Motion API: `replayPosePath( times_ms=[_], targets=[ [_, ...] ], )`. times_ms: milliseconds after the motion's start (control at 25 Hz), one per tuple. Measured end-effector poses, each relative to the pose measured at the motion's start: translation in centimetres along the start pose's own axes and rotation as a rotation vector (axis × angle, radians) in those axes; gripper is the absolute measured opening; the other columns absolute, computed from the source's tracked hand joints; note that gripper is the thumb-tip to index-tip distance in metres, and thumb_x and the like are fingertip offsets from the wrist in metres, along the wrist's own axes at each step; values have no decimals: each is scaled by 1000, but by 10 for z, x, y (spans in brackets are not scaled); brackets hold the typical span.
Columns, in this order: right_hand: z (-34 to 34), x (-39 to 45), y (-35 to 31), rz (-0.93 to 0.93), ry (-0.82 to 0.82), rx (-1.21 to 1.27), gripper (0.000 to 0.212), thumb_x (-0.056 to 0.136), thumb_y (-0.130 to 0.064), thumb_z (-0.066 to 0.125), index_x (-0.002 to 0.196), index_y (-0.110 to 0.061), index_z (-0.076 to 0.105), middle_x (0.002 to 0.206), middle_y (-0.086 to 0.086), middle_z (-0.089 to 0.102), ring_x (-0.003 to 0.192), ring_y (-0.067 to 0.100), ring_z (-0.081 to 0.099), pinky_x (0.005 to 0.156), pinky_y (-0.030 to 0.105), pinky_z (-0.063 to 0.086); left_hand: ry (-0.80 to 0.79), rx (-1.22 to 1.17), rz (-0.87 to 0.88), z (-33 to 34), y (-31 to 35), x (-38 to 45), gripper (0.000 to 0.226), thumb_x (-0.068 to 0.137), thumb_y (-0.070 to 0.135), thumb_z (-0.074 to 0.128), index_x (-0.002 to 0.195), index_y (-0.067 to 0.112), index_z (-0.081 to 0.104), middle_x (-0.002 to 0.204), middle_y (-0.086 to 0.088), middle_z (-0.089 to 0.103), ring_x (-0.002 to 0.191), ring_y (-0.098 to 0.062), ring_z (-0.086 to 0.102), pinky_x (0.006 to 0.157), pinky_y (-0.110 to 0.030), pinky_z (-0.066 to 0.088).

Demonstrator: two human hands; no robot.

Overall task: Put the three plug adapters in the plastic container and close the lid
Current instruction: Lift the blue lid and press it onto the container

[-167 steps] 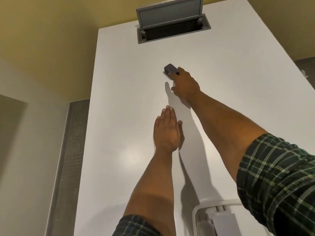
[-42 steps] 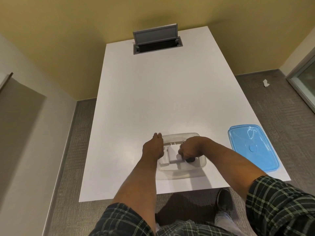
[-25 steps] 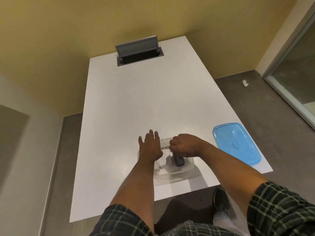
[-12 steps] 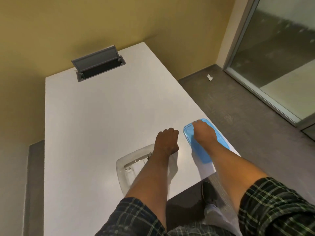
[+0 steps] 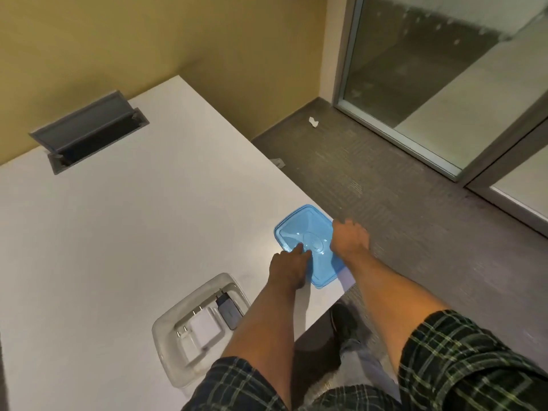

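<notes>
My right hand (image 5: 350, 237) seems to grip the blue lid's (image 5: 308, 232) far edge, left hand (image 5: 289, 266) flat on it; the container (image 5: 166, 336) lies down-left of the lid.

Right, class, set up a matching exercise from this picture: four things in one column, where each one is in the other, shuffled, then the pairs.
Things
1. blue plastic lid
2. dark grey plug adapter
3. grey hinged cable hatch
4. scrap of white paper

Places
A. carpet by the wall
B. far end of the white table
C. inside the clear plastic container
D. table's right edge, under both hands

Pairs: 1-D, 2-C, 3-B, 4-A
</notes>
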State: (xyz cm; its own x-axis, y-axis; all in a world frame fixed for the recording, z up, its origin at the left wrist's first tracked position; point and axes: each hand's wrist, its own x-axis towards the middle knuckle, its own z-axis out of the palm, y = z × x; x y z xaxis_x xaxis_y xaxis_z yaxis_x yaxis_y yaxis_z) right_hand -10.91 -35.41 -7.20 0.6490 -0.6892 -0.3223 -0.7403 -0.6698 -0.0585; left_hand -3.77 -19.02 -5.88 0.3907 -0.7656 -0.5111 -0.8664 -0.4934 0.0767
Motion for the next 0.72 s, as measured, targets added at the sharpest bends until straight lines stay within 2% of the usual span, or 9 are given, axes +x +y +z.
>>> replayPosePath(
  times_ms=[80,200,360,560,720],
  targets=[
    [3,3,4,2,-26,24,38,89,-15,61,128,-13,58,126,14,64,116,32,63,97,39,50,33,45,14,5,3,5,57,88,15,71,141,16,51,147,-9,46,113,-36,60,95,-44,52],
    [6,6,8,13,0,43,37,92,-12,62,129,-11,56,126,14,65,113,30,66,94,38,52,114,100,36,6,3,11,41,89,11,68,129,11,60,131,-11,55,109,-36,60,92,-42,49],
    [9,7,10,89,5,160,25,92,-8,61,117,-7,64,117,14,68,104,30,68,82,37,55,122,32,1,7,-2,16,32,93,15,63,124,9,64,126,-14,56,111,-35,59,89,-42,51],
    [0,11,5,121,-52,408,21,91,-4,55,107,-2,69,112,19,70,102,36,66,81,34,52,71,-566,-257,0,-14,12,38,91,23,61,124,6,62,129,-16,57,117,-34,60,95,-40,53],
    [-22,14,-25,-10,12,520,23,88,-1,56,107,-5,69,113,18,70,104,35,65,82,30,49,178,-850,-336,-15,-30,-2,46,97,30,60,131,0,58,137,-17,61,128,-34,57,102,-33,44]
  ],
)
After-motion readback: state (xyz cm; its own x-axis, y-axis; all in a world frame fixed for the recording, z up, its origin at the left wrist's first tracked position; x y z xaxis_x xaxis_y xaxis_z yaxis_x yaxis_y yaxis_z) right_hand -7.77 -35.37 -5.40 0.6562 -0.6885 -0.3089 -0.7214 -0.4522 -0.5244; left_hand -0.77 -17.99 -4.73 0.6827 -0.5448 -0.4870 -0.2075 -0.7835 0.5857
